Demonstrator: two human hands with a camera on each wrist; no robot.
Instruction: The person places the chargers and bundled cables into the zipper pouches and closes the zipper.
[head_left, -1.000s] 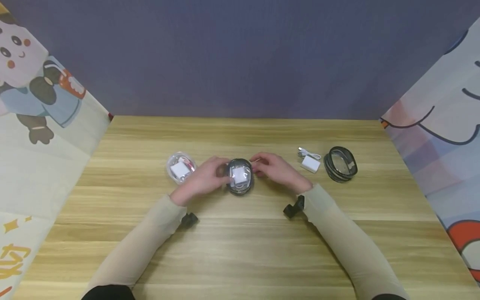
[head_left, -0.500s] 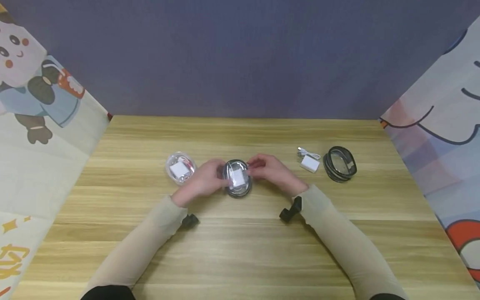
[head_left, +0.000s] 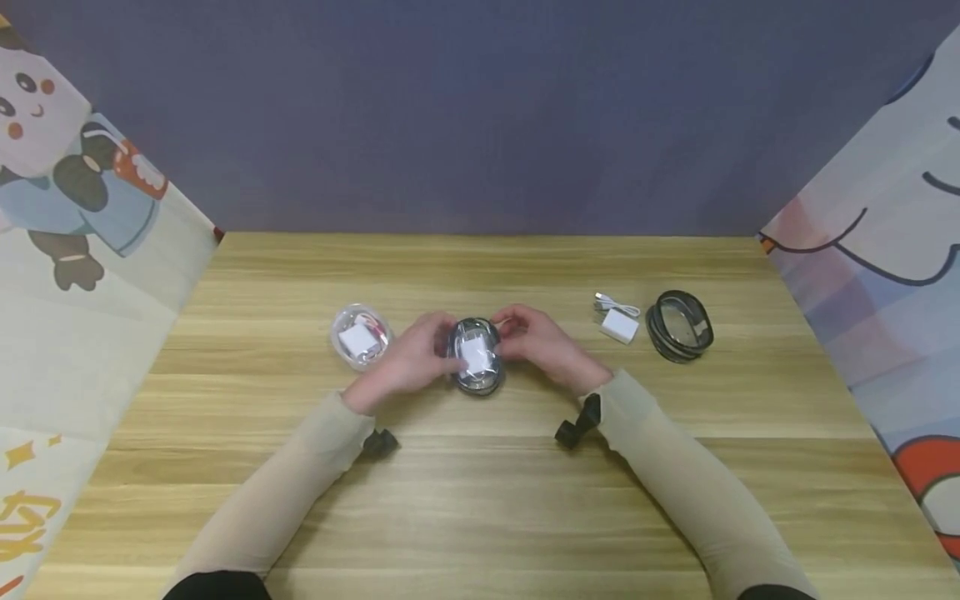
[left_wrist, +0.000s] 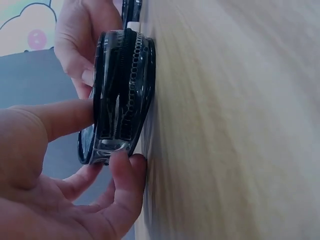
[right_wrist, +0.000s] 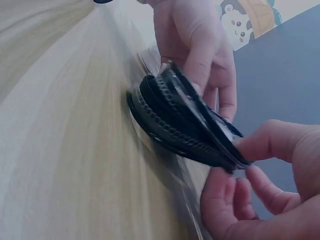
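Note:
A small oval clear pouch with black trim and a zip (head_left: pixel 477 377) is between my hands in the head view, a white charger block (head_left: pixel 474 354) and cable showing inside it. My left hand (head_left: pixel 415 354) grips its left side, thumb on the upper face and fingers under it. At the upper right edge, my right hand (head_left: pixel 542 343) pinches the rim between thumb and fingers. In the left wrist view the zipped side of the pouch (left_wrist: pixel 122 95) faces the camera, close over the table. The right wrist view has the pouch (right_wrist: pixel 180 120) tilted, zip teeth running along its side.
Left of the hands lies a clear round pouch (head_left: pixel 339 333) with a white block and cable inside. On the right are a white charger block (head_left: pixel 620 326), a coiled white cable (head_left: pixel 621 307) and another black-trimmed clear pouch (head_left: pixel 679 326). A dark panel (head_left: pixel 480 117) stands behind the wooden table (head_left: pixel 480 508).
The pouch has shifted slightly left and its angle has changed a little. My right hand has moved slightly left with it. My left hand keeps its grip almost in place.

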